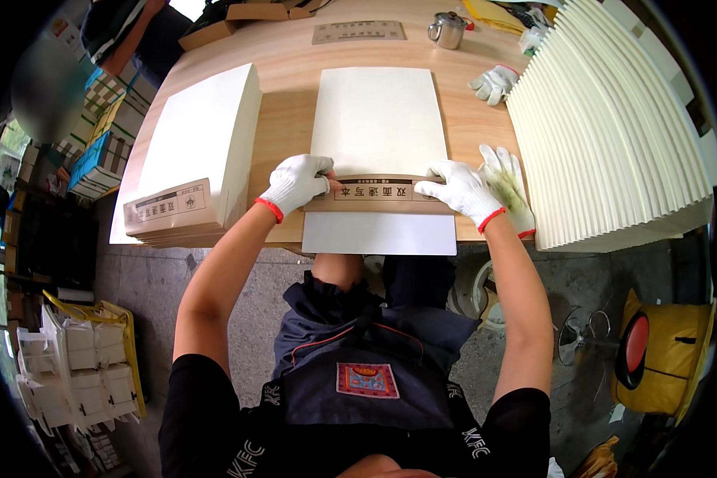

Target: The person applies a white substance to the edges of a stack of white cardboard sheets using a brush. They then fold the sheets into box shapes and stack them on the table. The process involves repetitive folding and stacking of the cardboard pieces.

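Observation:
In front of me lies a pad of white paper point(381, 119), with a printed brown paper band point(374, 205) across its near end. A pale grey-white sheet or board point(378, 233) sticks out below the band, past the table edge. My left hand point(297, 183), in a white glove with a red cuff, is closed at the band's left end, bare fingertips showing. At the right end, my right hand point(466, 193), gloved alike, grips the band with thumb and fingers. What lies under the fingers is hidden.
A banded paper stack point(195, 135) stands left on the wooden table point(287, 88); a tall stack of white pads point(613, 127) rises right. Loose gloves point(504, 183), a metal mug point(447, 32) and another brown band point(358, 32) lie farther off. A person point(139, 40) stands far left.

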A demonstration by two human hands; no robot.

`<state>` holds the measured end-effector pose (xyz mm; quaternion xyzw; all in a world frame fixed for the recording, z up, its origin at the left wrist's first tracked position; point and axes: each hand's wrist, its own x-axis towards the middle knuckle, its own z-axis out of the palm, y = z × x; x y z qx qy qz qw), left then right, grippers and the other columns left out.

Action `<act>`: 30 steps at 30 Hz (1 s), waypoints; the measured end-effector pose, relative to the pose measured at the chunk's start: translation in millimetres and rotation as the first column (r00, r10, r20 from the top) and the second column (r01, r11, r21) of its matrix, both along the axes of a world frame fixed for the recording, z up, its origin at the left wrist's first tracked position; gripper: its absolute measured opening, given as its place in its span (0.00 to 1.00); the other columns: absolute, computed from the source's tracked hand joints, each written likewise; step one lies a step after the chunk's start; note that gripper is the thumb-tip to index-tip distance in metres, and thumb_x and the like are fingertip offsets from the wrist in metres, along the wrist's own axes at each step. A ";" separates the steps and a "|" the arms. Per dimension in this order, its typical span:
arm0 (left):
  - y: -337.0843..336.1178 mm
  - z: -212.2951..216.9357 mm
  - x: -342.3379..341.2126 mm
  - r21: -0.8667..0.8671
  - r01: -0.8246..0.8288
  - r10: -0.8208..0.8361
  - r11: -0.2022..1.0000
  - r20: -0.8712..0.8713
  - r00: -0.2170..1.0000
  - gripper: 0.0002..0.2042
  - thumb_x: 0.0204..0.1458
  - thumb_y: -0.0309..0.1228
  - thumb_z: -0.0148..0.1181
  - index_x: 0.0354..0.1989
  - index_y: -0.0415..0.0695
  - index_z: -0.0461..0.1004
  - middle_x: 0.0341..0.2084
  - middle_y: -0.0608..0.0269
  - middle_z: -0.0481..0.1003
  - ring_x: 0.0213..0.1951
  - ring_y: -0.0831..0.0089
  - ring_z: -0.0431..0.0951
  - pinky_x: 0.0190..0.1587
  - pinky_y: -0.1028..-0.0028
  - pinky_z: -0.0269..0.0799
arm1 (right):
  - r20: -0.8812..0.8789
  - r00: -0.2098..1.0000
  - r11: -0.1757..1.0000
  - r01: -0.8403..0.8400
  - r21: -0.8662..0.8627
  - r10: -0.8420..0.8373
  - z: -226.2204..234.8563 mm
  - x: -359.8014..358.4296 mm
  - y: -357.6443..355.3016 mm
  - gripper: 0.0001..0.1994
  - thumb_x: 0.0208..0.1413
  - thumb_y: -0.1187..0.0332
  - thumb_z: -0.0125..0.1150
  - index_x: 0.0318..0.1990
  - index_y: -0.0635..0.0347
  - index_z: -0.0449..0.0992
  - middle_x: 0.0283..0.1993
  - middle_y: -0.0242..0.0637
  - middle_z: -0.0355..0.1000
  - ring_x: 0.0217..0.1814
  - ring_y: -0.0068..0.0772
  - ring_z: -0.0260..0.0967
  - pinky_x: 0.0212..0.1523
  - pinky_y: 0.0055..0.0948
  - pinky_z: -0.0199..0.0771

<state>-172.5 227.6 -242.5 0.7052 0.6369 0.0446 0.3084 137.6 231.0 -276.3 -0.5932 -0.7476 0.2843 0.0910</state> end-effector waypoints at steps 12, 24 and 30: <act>20.2 -11.9 -4.1 0.050 0.278 -0.266 0.959 -0.168 0.949 0.14 0.51 0.40 0.68 0.44 0.50 0.76 0.38 0.64 0.78 0.37 0.66 0.81 0.38 0.66 0.76 | -0.179 0.984 0.972 0.019 0.234 0.023 -26.3 -0.4 -9.0 0.16 0.51 0.54 0.69 0.29 0.57 0.76 0.27 0.35 0.74 0.32 0.36 0.72 0.34 0.36 0.69; 65.5 35.6 107.5 -0.473 0.813 -0.865 0.341 -0.496 0.075 0.56 0.36 0.23 0.76 0.68 0.92 0.50 0.65 0.68 0.64 0.52 0.60 0.78 0.48 0.61 0.78 | -0.192 0.980 0.897 0.128 0.423 -0.049 -23.3 4.1 -16.2 0.12 0.56 0.56 0.63 0.38 0.54 0.76 0.37 0.42 0.75 0.38 0.46 0.74 0.40 0.42 0.72; 69.0 30.5 107.2 -0.474 0.816 -0.875 0.330 -0.478 0.077 0.56 0.35 0.22 0.75 0.68 0.91 0.51 0.68 0.69 0.62 0.52 0.61 0.78 0.49 0.64 0.77 | 0.570 0.586 0.803 0.275 0.529 -0.576 -29.6 67.9 -32.6 0.18 0.56 0.63 0.62 0.54 0.44 0.72 0.50 0.36 0.72 0.55 0.39 0.70 0.53 0.39 0.73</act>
